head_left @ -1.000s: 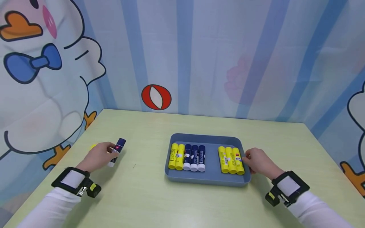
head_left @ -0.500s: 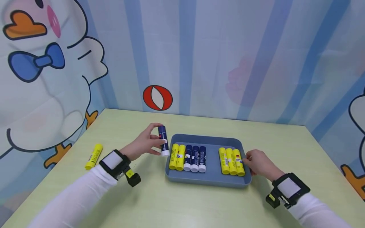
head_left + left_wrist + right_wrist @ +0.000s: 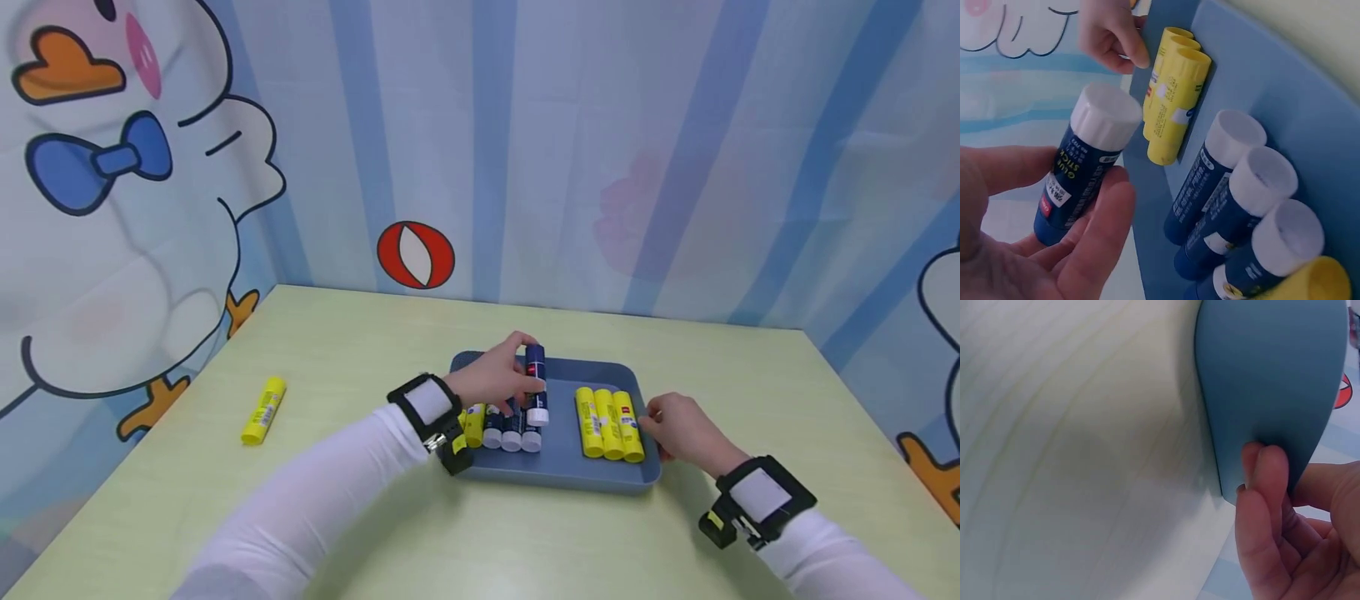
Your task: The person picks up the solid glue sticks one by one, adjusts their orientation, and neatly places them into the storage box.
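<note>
My left hand (image 3: 498,375) pinches a navy glue stick (image 3: 536,383) with a white cap, held over the blue-grey tray (image 3: 555,475). In the left wrist view this glue stick (image 3: 1082,162) sits between thumb and fingers, apart from the row in the tray. That row has three navy glue sticks (image 3: 1229,181) beside yellow ones (image 3: 475,427), partly hidden by my hand in the head view. Three yellow glue sticks (image 3: 609,425) lie side by side at the tray's right. My right hand (image 3: 686,429) grips the tray's right wall (image 3: 1260,394) between thumb and fingers.
One yellow glue stick (image 3: 264,411) lies on the pale table (image 3: 360,333) at the left. Between the navy row and the right-hand yellow group, the tray floor (image 3: 562,433) shows bare. A printed curtain (image 3: 547,167) hangs behind the table.
My left hand has carried the navy glue stick from the left side of the table rightward to above the tray, uncovering the yellow one there. The right hand has stayed at the tray wall.
</note>
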{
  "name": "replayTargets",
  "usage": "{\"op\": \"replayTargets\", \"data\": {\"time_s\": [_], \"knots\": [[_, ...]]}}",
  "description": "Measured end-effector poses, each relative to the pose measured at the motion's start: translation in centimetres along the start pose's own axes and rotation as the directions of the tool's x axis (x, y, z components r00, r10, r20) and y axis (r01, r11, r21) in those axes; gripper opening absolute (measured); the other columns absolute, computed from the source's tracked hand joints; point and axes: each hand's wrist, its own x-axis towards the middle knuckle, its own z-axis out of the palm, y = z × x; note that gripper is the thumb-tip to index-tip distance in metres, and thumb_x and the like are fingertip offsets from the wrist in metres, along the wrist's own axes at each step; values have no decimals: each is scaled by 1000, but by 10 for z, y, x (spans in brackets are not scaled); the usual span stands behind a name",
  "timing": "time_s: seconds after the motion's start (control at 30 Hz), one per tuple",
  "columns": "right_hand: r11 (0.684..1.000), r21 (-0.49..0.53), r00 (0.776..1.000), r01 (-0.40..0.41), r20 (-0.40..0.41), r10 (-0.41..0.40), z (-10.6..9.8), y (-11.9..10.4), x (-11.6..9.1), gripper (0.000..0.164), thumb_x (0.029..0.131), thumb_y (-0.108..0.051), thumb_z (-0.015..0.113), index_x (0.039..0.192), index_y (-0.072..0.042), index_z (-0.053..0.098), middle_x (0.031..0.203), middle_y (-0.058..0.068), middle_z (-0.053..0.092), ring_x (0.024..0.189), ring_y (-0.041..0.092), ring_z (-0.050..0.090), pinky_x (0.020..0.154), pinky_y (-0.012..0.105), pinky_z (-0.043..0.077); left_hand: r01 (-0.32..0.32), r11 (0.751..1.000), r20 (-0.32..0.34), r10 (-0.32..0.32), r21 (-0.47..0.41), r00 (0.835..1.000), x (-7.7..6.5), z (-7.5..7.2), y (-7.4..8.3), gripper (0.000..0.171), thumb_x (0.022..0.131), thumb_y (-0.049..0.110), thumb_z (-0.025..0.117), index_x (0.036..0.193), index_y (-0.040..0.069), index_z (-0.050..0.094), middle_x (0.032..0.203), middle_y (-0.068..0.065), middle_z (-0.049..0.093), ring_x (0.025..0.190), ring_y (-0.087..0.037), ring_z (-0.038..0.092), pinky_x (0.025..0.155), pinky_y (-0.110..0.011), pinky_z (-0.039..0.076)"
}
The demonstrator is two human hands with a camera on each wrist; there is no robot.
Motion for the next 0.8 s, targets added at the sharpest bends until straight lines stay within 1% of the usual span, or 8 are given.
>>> {"op": "replayTargets", "data": {"time_s": [0.1, 0.23, 0.33, 0.43, 0.53, 0.67, 0.73, 0.8], "knots": [[1000, 9, 1000, 15, -6, -15, -1, 2, 3, 20, 97, -9, 57, 98, 10, 60, 70, 8, 58, 53, 16, 54, 51, 28, 48, 29, 993, 15, -31, 116, 999, 15, 11, 6, 61, 93, 16, 66, 143, 13, 30, 100, -12, 60, 71, -25, 64, 56, -33, 55], [999, 15, 1000, 31, -7, -30, 0, 4, 5, 18, 97, -9, 57, 95, 8, 60, 66, 7, 56, 52, 16, 53, 51, 29, 46, 80, 963, 23, -89, 257, 996, 33, 27, 12, 63, 93, 17, 68, 143, 12, 31, 106, -12, 57, 64, -19, 62, 54, -31, 54], [999, 16, 999, 37, -9, -36, 0, 6, 6, 17, 96, -9, 57, 93, 7, 60, 63, 6, 55, 51, 16, 52, 50, 29, 45, 125, 942, 14, -136, 313, 991, 43, 39, 18, 61, 92, 16, 68, 141, 10, 33, 101, -12, 58, 62, -20, 63, 52, -30, 54], [999, 14, 999, 42, -11, -41, 1, 5, 6, 17, 96, -9, 56, 92, 7, 60, 64, 6, 55, 51, 16, 52, 50, 29, 46, 163, 921, -11, -170, 354, 985, 54, 50, 18, 58, 91, 16, 69, 139, 7, 36, 92, -11, 59, 58, -22, 63, 50, -29, 53], [999, 9, 999, 46, -13, -46, 0, 5, 6, 17, 96, -8, 56, 92, 7, 60, 65, 6, 56, 50, 16, 53, 50, 28, 46, 191, 888, -42, -192, 419, 981, 66, 60, 16, 56, 90, 17, 70, 136, 5, 39, 88, -11, 60, 54, -21, 62, 47, -28, 52], [999, 3, 999, 40, -14, -40, -1, 4, 4, 17, 96, -9, 56, 92, 8, 60, 65, 6, 56, 50, 16, 53, 50, 28, 47, 234, 824, -85, -223, 517, 971, 75, 72, 16, 57, 90, 18, 70, 136, 3, 41, 91, -12, 63, 48, -19, 61, 45, -26, 51], [999, 1, 999, 39, -15, -39, -1, 4, 3, 18, 96, -9, 56, 92, 8, 60, 64, 6, 55, 50, 16, 53, 50, 28, 46, 249, 802, -98, -234, 542, 967, 76, 75, 17, 56, 89, 19, 70, 135, 3, 43, 95, -12, 64, 45, -18, 60, 44, -26, 50], [999, 1, 999, 44, -17, -44, -1, 3, 2, 17, 96, -9, 56, 91, 7, 60, 63, 6, 55, 50, 16, 52, 49, 28, 46, 247, 794, -96, -234, 556, 968, 78, 76, 16, 50, 89, 20, 70, 131, 1, 49, 95, -11, 64, 44, -18, 59, 44, -25, 50]]}}
